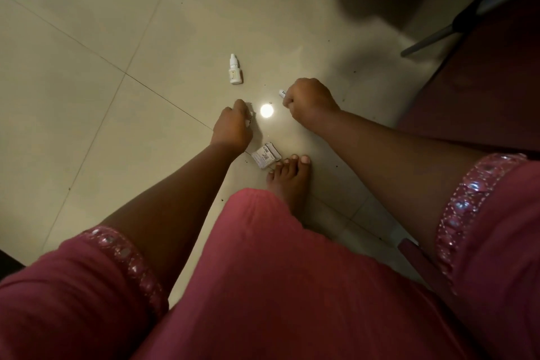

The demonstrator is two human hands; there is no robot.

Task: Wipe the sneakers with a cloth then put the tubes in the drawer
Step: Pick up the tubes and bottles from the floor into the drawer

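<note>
White plastic pokes out from the right hand (309, 102), whose grip is curled into a fist around a small tube (282, 93); only the tube's tip shows past the knuckles, low over the floor (87, 67). Just left of it, the left hand (232, 126) hangs with fingers bent down towards the tiles, something small and thin at its fingertips; what it is, and whether the hand is pinching it, I cannot tell. Between the two hands a bright round glare spot (266, 110) shines on the tile. Beyond the left hand, well apart, a white dropper bottle (234, 70) lies on its side with the cap pointing away. Near the left wrist, a flattened printed carton (266, 155) rests on the floor, just beside the toes of a bare foot (290, 178). Pink clothing with sequinned sleeve trim (292, 272) fills the near view. Grey chair legs (438, 32) stand at far right; open beige tile spreads to the left.
</note>
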